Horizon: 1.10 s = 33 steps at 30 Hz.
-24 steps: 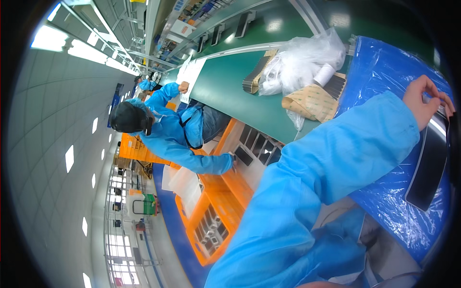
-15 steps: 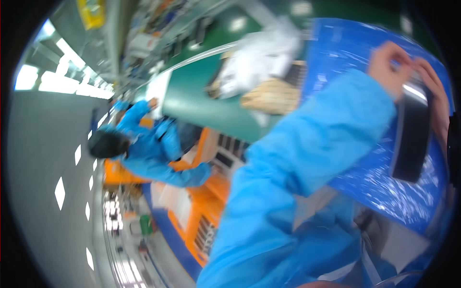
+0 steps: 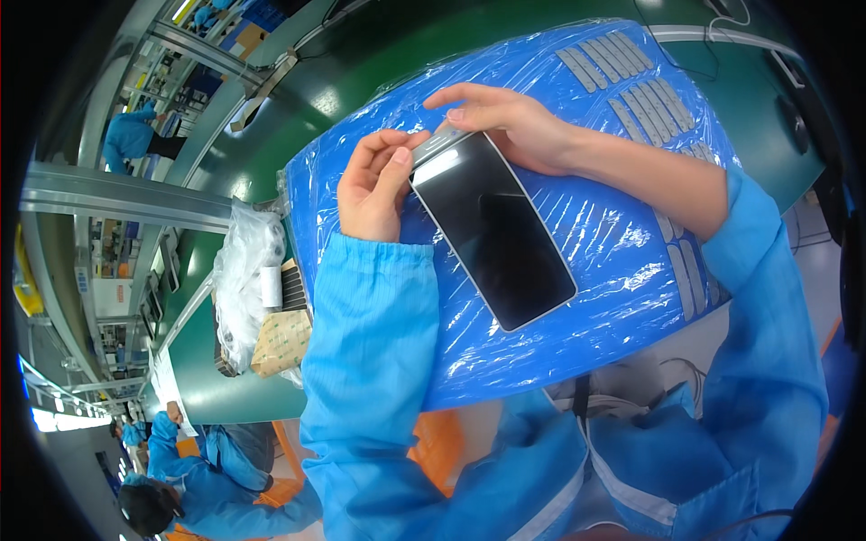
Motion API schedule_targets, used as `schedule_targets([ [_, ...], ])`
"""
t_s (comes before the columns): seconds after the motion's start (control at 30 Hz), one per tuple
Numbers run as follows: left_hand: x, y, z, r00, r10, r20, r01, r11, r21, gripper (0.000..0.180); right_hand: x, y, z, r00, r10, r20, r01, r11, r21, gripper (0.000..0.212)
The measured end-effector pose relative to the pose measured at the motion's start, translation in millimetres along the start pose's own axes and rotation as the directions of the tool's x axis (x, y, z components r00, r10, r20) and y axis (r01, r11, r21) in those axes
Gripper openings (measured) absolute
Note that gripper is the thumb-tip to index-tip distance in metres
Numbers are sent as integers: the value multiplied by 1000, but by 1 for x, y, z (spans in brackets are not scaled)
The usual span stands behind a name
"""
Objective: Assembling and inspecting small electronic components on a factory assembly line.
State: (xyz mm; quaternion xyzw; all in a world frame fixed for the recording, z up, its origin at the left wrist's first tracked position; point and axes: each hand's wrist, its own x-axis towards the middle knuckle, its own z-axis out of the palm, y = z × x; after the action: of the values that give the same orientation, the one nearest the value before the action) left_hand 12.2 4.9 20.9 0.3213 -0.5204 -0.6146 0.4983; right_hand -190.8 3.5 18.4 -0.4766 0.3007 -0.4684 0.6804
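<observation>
One grey strip (image 3: 439, 144) tops the black panel (image 3: 492, 236) at eleven o'clock; left hand (image 3: 374, 185) pinches it, right hand (image 3: 519, 128) touches, grip unclear; spare strips (image 3: 648, 113) at one o'clock look unused.

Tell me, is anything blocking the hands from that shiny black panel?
Nothing that I can see. The left hand and right hand are both at the black panel's grey end; the blue covering lies underneath, not in between.
</observation>
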Motion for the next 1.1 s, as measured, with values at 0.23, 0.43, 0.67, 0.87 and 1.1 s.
schedule_targets([
  [0.23, 5, 1, -14, 996, 71, 60, -74, 996, 42, 13, 11, -1, -1, 998, 17, 61, -13, 998, -58, 31],
  [0.43, 3, 3, -14, 998, 44, 46, -46, 998, 36, 17, 14, -5, 5, 999, 39, 33, -25, 937, -347, 40],
  [0.67, -1, -9, -12, 989, 150, 1, -147, 971, 187, 31, 12, -19, 29, 961, 242, -131, -274, 879, -390, 47],
  [0.87, -3, 0, -2, 985, 168, -49, -154, 966, 206, 30, 5, -25, 11, 977, 213, -10, -208, 940, -271, 46],
  [1.1, -2, -9, -2, 979, 179, -93, -162, 973, 164, 29, 8, -28, -7, 994, 105, 10, -96, 941, -323, 36],
])
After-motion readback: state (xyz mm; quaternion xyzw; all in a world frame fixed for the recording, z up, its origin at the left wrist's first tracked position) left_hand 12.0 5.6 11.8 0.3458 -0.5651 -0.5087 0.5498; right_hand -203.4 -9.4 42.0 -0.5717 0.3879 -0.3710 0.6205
